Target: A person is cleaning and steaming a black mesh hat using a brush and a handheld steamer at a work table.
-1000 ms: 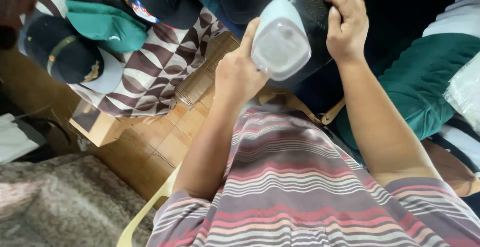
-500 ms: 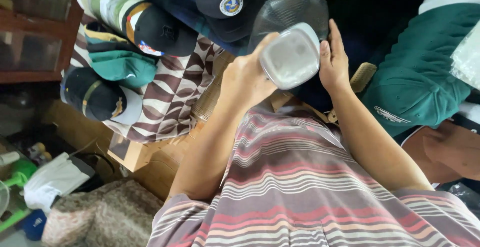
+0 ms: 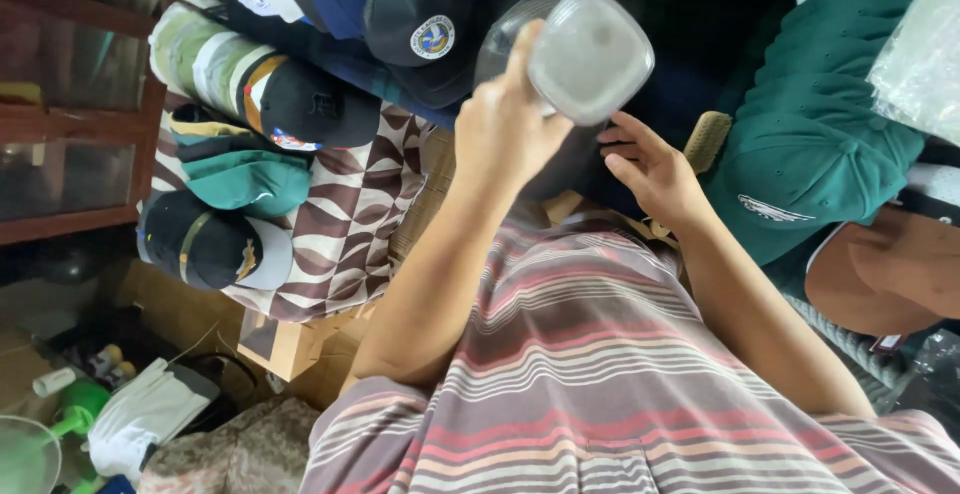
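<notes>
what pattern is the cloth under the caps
Brown and cream geometric curved shapes on the cloth, beneath the caps; head view.

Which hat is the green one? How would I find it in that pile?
Look at the brown-and-white patterned cloth left of the person's arm. Caps lie along its left edge; the green cap sits between two dark ones, and it alone there is plain green.

A pale grey, rounded-square plastic appliance base is seen at the upper centre. A brown-and-cream geometric patterned cloth is spread at centre left, where a green fabric cap and a black cap with a round white-and-blue badge are laid. A dark green dotted garment is shown at upper right. A shirt striped in pink, grey and white is spread across the bottom.
</notes>
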